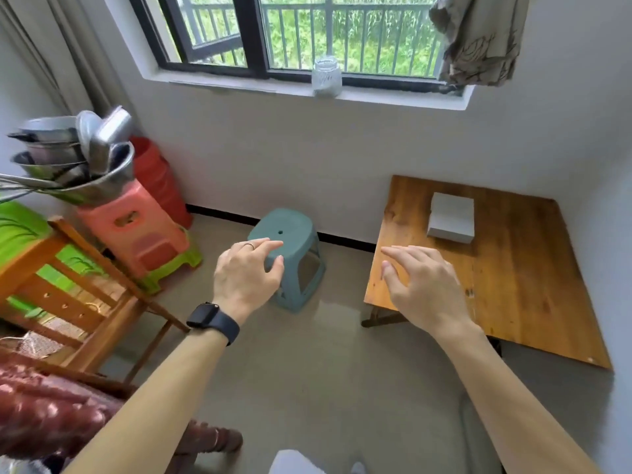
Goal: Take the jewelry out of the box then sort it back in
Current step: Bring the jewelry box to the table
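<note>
1. The white box (451,218) sits on the wooden surface (519,278), toward the far side and close to the wall. It looks closed as far as I can tell.
2. My right grip (424,285) hovers over the near-left corner of that surface. The fingers are straight and spread, holding nothing, and it is clearly apart from the box.
3. My left grip (248,273) is out to the left of the surface, above the floor. Its fingers are loosely curved and relaxed, also holding nothing.
4. That left grip overlaps the top of a teal stool (301,268) in view. I cannot tell whether the fingertips touch it.
5. There is a ring (250,246) on one left finger and a dark watch (212,319) on the left wrist.
6. The teal stool stands on the floor by the wall, between the surface and a pink stool (136,230).
7. The pink stool sits on a green one and carries a pile of metal bowls (75,159).
8. Up on the windowsill stands a glass jar (326,77). A patterned cloth (478,39) hangs at the window's right end.
</note>
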The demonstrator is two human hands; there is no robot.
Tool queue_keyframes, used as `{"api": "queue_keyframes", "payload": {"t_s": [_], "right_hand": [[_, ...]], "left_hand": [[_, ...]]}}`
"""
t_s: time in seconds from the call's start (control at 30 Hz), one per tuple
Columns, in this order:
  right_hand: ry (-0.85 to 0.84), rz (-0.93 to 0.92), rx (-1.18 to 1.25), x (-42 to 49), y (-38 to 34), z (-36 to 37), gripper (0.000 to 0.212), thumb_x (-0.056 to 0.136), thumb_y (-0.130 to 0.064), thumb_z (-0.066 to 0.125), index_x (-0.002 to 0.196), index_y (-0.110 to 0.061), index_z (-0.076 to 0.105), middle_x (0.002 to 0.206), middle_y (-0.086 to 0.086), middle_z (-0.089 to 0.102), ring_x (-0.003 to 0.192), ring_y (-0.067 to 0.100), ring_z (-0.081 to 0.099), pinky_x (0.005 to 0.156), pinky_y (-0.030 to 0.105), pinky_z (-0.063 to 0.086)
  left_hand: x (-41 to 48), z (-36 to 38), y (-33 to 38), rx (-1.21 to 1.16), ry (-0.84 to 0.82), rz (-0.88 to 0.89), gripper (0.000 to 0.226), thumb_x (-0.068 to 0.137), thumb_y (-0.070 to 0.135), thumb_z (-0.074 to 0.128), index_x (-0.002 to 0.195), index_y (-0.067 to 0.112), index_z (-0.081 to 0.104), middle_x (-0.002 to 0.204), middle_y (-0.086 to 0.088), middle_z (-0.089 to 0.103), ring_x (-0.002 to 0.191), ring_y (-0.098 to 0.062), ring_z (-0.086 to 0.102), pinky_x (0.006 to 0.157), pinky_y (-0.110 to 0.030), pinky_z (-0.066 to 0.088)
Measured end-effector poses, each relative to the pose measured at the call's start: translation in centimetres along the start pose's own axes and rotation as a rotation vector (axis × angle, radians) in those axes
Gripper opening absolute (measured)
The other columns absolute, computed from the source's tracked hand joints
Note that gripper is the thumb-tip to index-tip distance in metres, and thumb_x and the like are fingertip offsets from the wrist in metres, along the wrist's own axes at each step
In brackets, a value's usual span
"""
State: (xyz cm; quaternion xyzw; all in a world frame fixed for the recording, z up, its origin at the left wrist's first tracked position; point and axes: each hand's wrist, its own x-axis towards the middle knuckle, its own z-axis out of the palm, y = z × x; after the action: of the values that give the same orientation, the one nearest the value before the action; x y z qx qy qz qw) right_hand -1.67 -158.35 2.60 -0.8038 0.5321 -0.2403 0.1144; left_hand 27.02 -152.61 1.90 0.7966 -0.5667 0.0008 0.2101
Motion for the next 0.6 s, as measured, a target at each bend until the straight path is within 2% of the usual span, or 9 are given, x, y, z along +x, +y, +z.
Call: {"api": "queue_keyframes", "payload": {"t_s": [0.3,0.6], "right_hand": [[-0.014,0.060,-0.069,15.9,2.5,5.5,0.033,0.100,-0.039,0.051,0.129,-0.033,0.065,0.129,-0.012,0.065,0.128,0.013,0.050,0.106,0.040,0.040],[0.076,0.365,-0.137,25.4,6.3,8.7,0.034,0.100,-0.040,0.051,0.129,-0.029,0.066,0.131,-0.008,0.065,0.128,0.015,0.052,0.106,0.041,0.043]], "left_hand": [[18.2,6.6,-1.5,0.002,-0.061,0.071,0.034,0.092,0.037,0.062,0.125,0.033,0.067,0.130,0.004,0.065,0.126,-0.020,0.053,0.107,-0.040,0.038],[37.1,14.0,2.4,0.000,-0.240,0.353,0.034,0.094,0.039,0.057,0.127,0.036,0.065,0.135,0.010,0.061,0.129,-0.016,0.050,0.109,-0.037,0.035]]}}
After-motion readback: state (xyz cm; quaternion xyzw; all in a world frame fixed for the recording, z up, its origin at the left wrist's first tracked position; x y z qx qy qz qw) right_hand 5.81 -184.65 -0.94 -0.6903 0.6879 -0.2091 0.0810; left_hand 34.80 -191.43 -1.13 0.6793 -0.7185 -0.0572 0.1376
